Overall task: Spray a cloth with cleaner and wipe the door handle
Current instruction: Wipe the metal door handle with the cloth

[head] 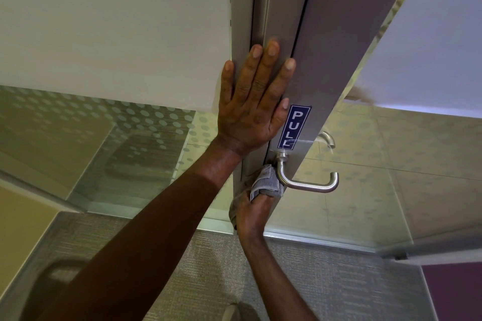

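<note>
Right hand (251,212) presses cloth (266,184) against handle (307,185)

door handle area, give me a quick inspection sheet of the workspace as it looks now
surface: grey metal door frame, frosted glass either side
job's things: grey folded cloth pressed on the bend of the brushed steel lever handle; spray cleaner not in view
clutter: nothing seen
grippers: left hand flat, fingers spread on the frame; right hand closed on the cloth
cables: nothing seen
surroundings: blue PULL sticker above the handle, second handle behind the glass, grey carpet below
</note>
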`<state>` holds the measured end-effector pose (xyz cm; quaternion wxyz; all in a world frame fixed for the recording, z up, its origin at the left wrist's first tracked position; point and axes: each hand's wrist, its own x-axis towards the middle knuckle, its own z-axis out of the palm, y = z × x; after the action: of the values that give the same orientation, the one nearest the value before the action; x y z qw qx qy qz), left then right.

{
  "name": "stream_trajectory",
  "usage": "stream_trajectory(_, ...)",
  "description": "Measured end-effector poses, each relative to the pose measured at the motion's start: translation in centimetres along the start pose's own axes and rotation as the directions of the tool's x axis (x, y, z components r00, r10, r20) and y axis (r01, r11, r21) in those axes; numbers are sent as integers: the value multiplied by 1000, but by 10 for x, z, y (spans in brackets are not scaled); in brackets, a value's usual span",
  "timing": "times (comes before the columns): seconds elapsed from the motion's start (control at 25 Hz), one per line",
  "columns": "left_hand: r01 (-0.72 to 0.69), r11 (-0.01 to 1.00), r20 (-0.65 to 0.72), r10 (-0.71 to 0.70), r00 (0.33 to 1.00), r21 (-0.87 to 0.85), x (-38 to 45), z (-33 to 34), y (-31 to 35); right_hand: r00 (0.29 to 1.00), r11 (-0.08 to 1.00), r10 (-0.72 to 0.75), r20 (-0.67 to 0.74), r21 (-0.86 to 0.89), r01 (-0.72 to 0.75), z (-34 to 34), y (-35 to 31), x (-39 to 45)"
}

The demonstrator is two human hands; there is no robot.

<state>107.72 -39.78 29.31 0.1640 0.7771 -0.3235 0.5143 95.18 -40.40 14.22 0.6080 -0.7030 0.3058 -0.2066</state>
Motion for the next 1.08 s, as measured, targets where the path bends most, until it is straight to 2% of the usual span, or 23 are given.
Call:
stream_trajectory(0.16, 1, 1000, -1, -1, 1000, 3, 0, 0, -1, 1000, 999, -3, 9, -53, 3, 3, 3, 1)
stream_trajectory(0.28, 4, 1000, -4, -4, 1000, 7, 1, 1, -1, 996, 997, 35, 79, -66, -30, 18, 39, 6)
stream_trajectory(0.32, 4, 1000, -1, -4, 1000, 9, 1, 1, -1, 998, 998, 19, 63, -62, -15, 21, 46, 5)
stream_trajectory(0.44, 8, 1000, -4, -8, 1000, 20, -1, 2, -1, 998, 998, -60, 27, -15, 61, 9, -17, -6)
stream_trajectory(0.56, 18, 1000, -7, -18, 1000, 16, 0, 1, 0, 995, 995, -98, 24, 13, 97, 8, -21, -3)
stream_trajectory(0.68, 26, 1000, -16, -26, 1000, -2, 2, 1, 0, 986, 985, -156, 63, -61, 160, 9, -9, 1)
stream_trajectory(0.8, 16, 1000, -5, -16, 1000, 19, 0, -1, 0, 993, 988, -103, 53, -112, 108, 2, 0, -4)
stream_trajectory(0.88, 10, 1000, -1, -10, 1000, 17, 0, 0, 0, 992, 979, -75, 100, -179, 92, -1, 12, -7)
stream_trajectory(0.96, 7, 1000, -5, -7, 1000, 18, 0, 0, 0, 989, 966, -67, 130, -239, 97, 0, 34, -5)
stream_trajectory(1.08, 8, 1000, -8, -8, 1000, -2, 0, -1, 0, 988, 950, 38, 152, -313, 12, 4, 76, 1)
